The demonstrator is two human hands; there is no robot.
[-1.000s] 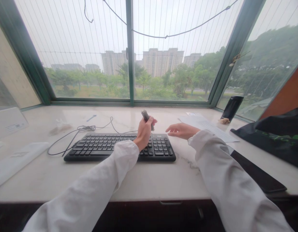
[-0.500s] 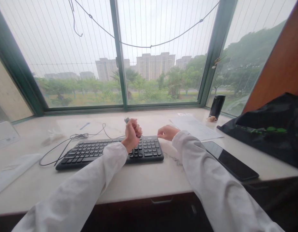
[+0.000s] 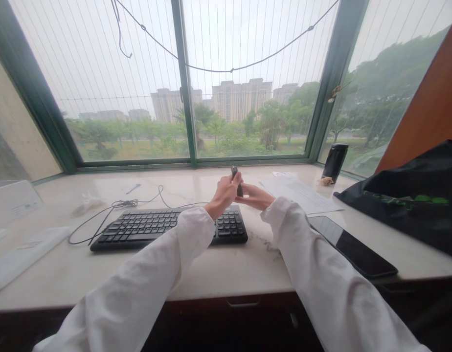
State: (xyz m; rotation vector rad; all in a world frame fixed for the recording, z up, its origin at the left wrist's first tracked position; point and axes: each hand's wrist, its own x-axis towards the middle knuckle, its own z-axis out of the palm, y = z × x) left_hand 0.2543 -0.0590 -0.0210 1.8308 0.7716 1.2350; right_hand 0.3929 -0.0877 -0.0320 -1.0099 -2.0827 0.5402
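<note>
A small dark elongated object (image 3: 234, 170) stands nearly upright above the right end of the black keyboard (image 3: 138, 227). My left hand (image 3: 223, 193) is closed around it, and its dark tip sticks out at the top. From the right, my right hand (image 3: 258, 196) meets it, with thumb and fingers pinching at its lower part. The fingers cover much of the object, so its exact kind is unclear. Beneath my hands, the keyboard's number keys are partly hidden by the left wrist and sleeve.
A thin cable (image 3: 130, 203) loops behind the keyboard. Printed paper (image 3: 303, 193), a phone (image 3: 352, 247), a black cylinder (image 3: 335, 163) and a black bag (image 3: 413, 190) are on the right. White packets (image 3: 31, 254) and a small blue item (image 3: 133, 188) lie left.
My left hand has moved right with the dark object and turned it more upright. My right hand has come against it from the other side. The view has shifted slightly.
</note>
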